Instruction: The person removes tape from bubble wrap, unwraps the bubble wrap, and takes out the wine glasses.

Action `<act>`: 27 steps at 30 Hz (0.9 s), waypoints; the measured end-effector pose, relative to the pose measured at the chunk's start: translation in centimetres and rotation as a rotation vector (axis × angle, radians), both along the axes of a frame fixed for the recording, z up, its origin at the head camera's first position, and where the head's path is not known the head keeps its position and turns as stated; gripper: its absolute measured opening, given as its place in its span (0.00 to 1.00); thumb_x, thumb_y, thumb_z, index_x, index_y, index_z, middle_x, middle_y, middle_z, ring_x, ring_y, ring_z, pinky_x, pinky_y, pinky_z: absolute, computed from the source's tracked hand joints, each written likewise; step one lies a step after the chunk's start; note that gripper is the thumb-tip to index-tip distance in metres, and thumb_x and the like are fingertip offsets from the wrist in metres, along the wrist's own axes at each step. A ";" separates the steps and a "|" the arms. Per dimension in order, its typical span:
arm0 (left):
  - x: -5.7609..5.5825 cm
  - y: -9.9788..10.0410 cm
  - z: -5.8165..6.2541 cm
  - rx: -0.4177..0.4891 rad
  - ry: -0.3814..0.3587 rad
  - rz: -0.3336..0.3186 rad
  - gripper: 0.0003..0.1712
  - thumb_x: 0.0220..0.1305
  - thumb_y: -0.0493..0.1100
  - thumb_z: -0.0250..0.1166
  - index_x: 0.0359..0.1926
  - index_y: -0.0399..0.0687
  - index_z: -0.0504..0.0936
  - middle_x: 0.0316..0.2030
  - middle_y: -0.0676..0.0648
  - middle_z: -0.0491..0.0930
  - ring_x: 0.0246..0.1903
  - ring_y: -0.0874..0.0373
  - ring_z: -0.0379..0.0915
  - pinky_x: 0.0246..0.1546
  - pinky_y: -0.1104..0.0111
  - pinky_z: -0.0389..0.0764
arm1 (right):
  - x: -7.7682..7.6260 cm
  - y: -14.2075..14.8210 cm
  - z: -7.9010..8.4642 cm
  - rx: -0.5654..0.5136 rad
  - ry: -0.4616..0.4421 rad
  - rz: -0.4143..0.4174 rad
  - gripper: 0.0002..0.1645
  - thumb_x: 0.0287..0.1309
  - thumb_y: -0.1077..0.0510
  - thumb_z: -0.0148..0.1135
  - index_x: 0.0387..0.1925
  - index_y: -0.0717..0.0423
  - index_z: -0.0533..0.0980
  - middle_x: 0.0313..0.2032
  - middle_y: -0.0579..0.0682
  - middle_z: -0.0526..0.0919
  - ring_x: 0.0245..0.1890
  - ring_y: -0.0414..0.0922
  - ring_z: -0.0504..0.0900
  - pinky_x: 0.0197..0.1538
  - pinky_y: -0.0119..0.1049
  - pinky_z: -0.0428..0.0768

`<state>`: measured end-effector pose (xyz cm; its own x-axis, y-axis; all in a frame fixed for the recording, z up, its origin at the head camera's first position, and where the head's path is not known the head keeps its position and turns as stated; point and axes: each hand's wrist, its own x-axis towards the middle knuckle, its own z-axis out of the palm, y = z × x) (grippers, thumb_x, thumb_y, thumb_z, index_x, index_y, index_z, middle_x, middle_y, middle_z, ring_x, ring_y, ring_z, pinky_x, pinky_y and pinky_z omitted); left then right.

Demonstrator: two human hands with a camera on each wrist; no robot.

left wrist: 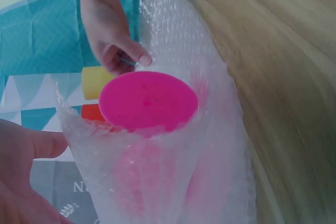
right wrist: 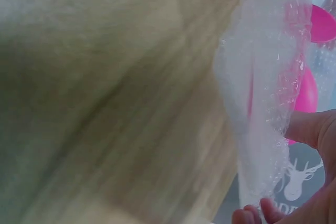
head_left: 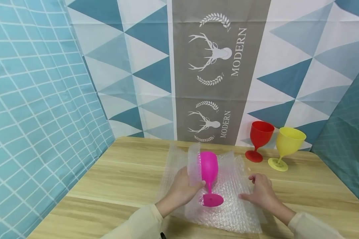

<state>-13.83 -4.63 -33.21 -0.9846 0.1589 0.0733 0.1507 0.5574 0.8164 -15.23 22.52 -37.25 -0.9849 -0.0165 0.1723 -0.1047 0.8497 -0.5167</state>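
Note:
A pink plastic goblet (head_left: 209, 165) lies on a sheet of bubble wrap (head_left: 234, 214), its round foot toward me. My left hand (head_left: 180, 189) grips the lifted left part of the wrap against the goblet, thumb beside the stem. At the sheet's right edge, my right hand (head_left: 261, 192) holds the wrap between thumb and curled fingers. In the left wrist view the goblet's foot (left wrist: 148, 100) shows bare, while its bowl is blurred behind the wrap. The right wrist view shows a thumb (right wrist: 304, 127) over the wrap, with fingertips lower down.
A red goblet (head_left: 261, 134) and a yellow goblet (head_left: 289, 141) stand upright at the back right of the wooden table (head_left: 107, 186). Behind the table hangs a patterned cloth (head_left: 206, 83). Blue checked fabric (head_left: 33, 99) borders the left side and teal fabric (head_left: 347, 142) the right.

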 end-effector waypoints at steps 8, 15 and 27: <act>0.2 -1.7 0.6 -0.094 0.075 0.015 0.43 0.59 0.42 0.63 0.68 0.21 0.56 0.67 0.24 0.61 0.69 0.30 0.57 0.71 0.42 0.62 | -0.3 0.8 -0.5 -0.132 -0.205 -0.004 0.44 0.41 0.54 0.78 0.50 0.80 0.66 0.40 0.68 0.79 0.40 0.54 0.79 0.43 0.47 0.82; -0.3 -4.0 0.8 -0.178 0.073 0.033 0.44 0.59 0.40 0.60 0.68 0.17 0.51 0.68 0.20 0.55 0.71 0.27 0.50 0.73 0.42 0.56 | -0.3 1.0 -0.6 -0.258 -0.364 -0.013 0.31 0.48 0.56 0.74 0.43 0.75 0.69 0.36 0.61 0.78 0.37 0.48 0.76 0.34 0.33 0.76; -1.7 -8.2 0.8 -0.151 -0.105 0.084 0.39 0.62 0.40 0.62 0.66 0.20 0.59 0.62 0.23 0.68 0.63 0.29 0.66 0.62 0.43 0.73 | -0.8 1.1 -0.6 -0.239 -0.401 -0.011 0.28 0.47 0.56 0.74 0.40 0.71 0.70 0.34 0.57 0.75 0.36 0.48 0.73 0.34 0.34 0.73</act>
